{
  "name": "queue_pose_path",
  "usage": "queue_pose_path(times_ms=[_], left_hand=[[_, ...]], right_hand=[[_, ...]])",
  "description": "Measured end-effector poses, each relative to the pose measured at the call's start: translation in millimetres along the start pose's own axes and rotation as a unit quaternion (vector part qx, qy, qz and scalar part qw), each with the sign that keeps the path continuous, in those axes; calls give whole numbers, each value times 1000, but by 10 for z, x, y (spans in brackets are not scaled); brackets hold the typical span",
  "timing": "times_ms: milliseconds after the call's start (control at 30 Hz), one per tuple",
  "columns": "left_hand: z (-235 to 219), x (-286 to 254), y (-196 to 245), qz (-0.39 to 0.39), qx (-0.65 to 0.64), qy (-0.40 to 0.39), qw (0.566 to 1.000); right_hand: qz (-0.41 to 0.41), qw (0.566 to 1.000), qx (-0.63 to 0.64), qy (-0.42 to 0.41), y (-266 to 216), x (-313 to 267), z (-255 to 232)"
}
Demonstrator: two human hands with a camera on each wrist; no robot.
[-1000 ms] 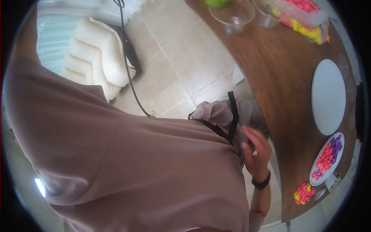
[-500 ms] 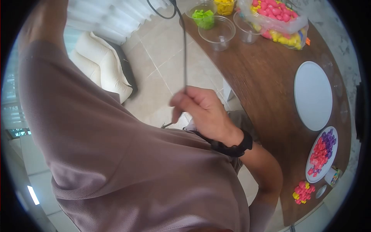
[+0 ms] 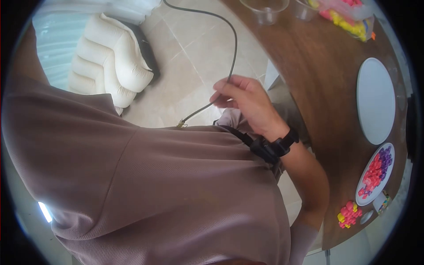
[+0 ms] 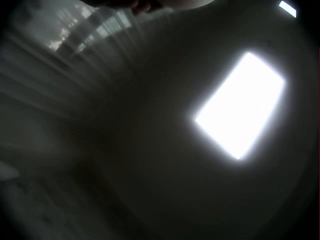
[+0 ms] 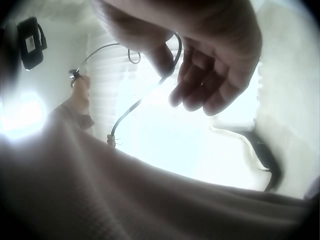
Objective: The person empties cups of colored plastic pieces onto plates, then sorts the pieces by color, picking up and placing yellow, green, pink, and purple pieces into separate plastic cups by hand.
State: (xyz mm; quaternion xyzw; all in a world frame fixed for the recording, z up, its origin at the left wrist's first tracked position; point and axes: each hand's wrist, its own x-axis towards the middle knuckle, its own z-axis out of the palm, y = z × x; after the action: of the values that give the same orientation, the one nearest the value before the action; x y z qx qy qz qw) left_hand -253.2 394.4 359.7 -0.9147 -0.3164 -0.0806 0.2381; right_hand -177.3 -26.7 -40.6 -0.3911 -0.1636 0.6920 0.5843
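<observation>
Dark-grey cable [image 3: 236, 44] runs just off the shirt [image 3: 190, 176], between thumb and fingers of the right hand [image 3: 251, 102]; fingers loosely curved, gap to thumb, can't tell if gripped; left hand [image 4: 143, 5] barely shows, state unclear; right hand was off the cable a second ago, so cable's being handled now.

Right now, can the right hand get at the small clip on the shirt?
Probably yes: the right hand is at the dark cable, close to the small clip on the shirt, nothing visible between.
</observation>
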Motion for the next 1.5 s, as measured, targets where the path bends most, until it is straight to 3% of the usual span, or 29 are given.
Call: queue_pose_path(times_ms=[133, 300, 467, 600, 667, 867, 1100, 1233, 1400, 1433, 1500], left_hand=[[81, -106, -11, 51, -40, -39, 997], [8, -310, 145, 105, -92, -54, 989], [-57, -469, 422, 166, -144, -66, 973], [-81, -605, 685, 216, -182, -81, 956], [-102, -681, 830, 241, -199, -92, 945], [-141, -943, 1218, 305, -248, -117, 912], [38, -1309, 1761, 364, -313, -168, 861], [108, -1399, 2009, 405, -341, -190, 827], [190, -1729, 2284, 428, -383, -225, 788], [252, -1803, 2369, 431, -215, -272, 833], [459, -2140, 2450, 294, -107, -326, 892]], right_hand=[[-69, 994, -55, 57, -103, 63, 8], [-89, 992, -27, 87, -202, 156, -54], [-1, 993, 72, 98, 108, 126, -143], [6, 990, 73, 119, 234, 97, -195], [18, 986, 18, 167, 272, 109, -250], [-43, 986, -131, 96, 235, 85, -158], [-102, 979, -99, 147, 111, -14, -289], [-116, 970, -155, 149, 80, -45, -342], [-127, 963, -223, 86, 46, 16, -282], [-140, 958, -238, 72, 22, 40, -277], [-144, 960, -234, 62, 0, 47, -270]])
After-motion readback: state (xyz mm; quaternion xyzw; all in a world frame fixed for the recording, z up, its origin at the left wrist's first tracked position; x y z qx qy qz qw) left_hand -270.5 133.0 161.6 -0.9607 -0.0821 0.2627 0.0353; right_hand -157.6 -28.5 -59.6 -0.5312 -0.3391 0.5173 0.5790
